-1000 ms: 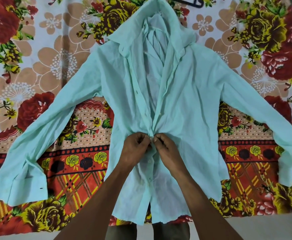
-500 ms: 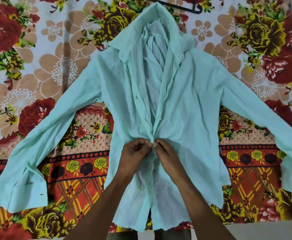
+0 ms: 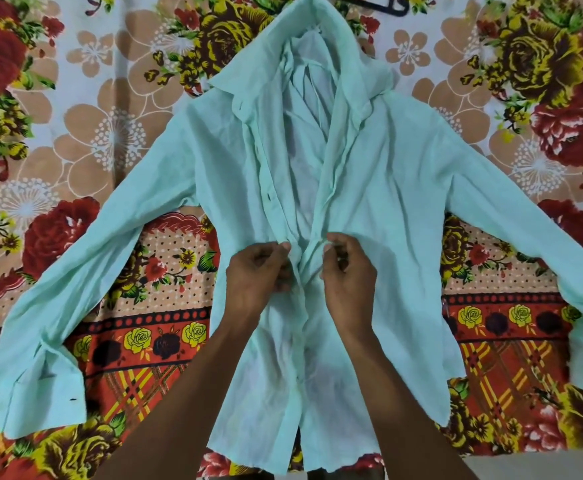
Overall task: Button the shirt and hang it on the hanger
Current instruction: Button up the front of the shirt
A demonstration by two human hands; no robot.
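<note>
A pale mint long-sleeved shirt (image 3: 387, 188) lies face up on a floral bedsheet, sleeves spread to both sides, collar at the top. Its front is joined below my hands and gapes open above them. My left hand (image 3: 259, 275) pinches the button edge of the shirt's left front panel at mid-chest. My right hand (image 3: 347, 271) pinches the facing edge of the right panel, a small gap away. A black hanger (image 3: 383, 5) lies just beyond the collar, mostly cut off by the top of the view.
The floral bedsheet (image 3: 86, 133) in red, yellow and beige covers the whole surface. The left cuff (image 3: 41, 389) lies near the front left. The right sleeve (image 3: 539, 258) runs off the right side. A pale strip of bed edge (image 3: 491, 465) shows at the bottom right.
My hands have moved a little up the shirt front and parted, each now holding its own edge. The view has tilted down, showing more of the hanger.
</note>
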